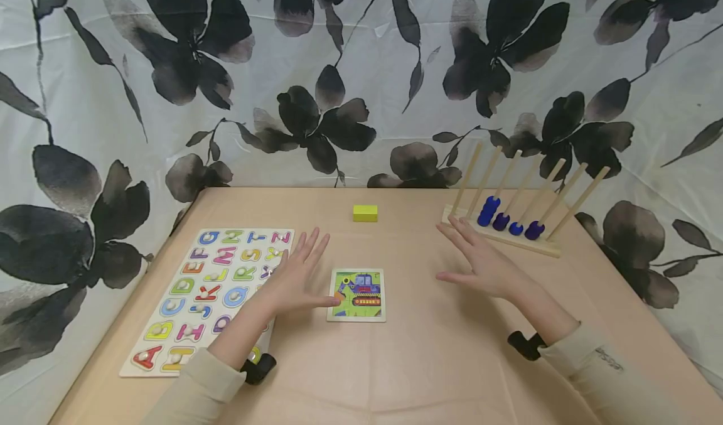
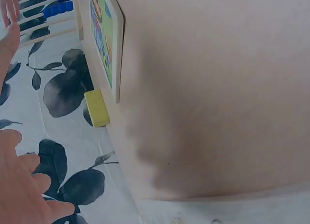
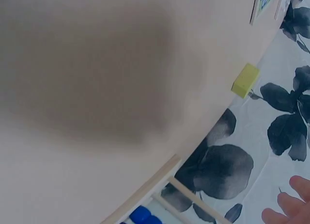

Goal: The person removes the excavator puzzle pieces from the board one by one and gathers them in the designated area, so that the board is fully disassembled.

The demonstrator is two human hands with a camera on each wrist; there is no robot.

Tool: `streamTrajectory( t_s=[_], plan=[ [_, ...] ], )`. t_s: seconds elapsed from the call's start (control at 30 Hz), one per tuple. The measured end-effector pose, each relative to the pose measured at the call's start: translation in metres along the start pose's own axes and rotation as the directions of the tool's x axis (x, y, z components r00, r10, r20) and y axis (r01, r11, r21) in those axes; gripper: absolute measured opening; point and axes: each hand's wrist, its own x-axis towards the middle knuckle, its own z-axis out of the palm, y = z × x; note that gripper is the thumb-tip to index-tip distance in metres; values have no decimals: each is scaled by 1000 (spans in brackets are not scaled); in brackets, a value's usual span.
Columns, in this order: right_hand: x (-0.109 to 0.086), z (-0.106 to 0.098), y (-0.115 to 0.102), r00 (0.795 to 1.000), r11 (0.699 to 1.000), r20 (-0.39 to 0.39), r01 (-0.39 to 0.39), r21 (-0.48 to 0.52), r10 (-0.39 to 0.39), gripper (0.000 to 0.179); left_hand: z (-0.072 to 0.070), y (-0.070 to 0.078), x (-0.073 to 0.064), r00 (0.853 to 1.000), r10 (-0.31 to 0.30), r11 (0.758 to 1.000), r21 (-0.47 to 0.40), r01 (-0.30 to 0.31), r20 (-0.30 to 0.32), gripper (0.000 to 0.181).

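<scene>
My left hand (image 1: 296, 280) hovers with spread fingers over the right side of a white alphabet puzzle board (image 1: 189, 274), holding nothing. Its thumb overlaps the left edge of a small framed picture puzzle (image 1: 357, 295) showing a purple and orange digger on green. My right hand (image 1: 486, 262) is also spread and holds nothing. Its fingertips overlap the near left end of a wooden bead rack (image 1: 503, 227) in the head view. Dark blue beads (image 1: 490, 206) sit low on several of the rack's upright rods. A yellow block (image 1: 364, 213) lies behind the picture puzzle.
The wooden table (image 1: 418, 362) ends at a white cloth with dark flowers (image 1: 316, 130) along its back. Colourful letters with knobs fill the alphabet board, partly covered by the left arm. Each wrist wears a black band (image 1: 525, 345).
</scene>
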Motion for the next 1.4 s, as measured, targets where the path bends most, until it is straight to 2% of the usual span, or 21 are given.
streamTrajectory(
  t_s=[0.5, 0.77, 1.1, 1.4],
  plan=[
    [17, 23, -20, 998, 998, 66, 2, 66, -7, 86, 18, 1, -5, 996, 4, 989, -149, 10, 94, 123],
    [24, 36, -30, 995, 998, 96, 12, 68, -18, 85, 24, 2, -4, 990, 3, 962, -270, 36, 140, 121],
    [43, 49, -46, 989, 996, 147, -18, 84, 5, 81, 28, -2, -3, 982, 3, 940, -335, 62, 191, 118],
    [64, 69, -58, 981, 991, 187, 21, 130, -45, 78, 32, -7, -2, 969, -6, 932, -350, 95, 246, 114]
  ],
)
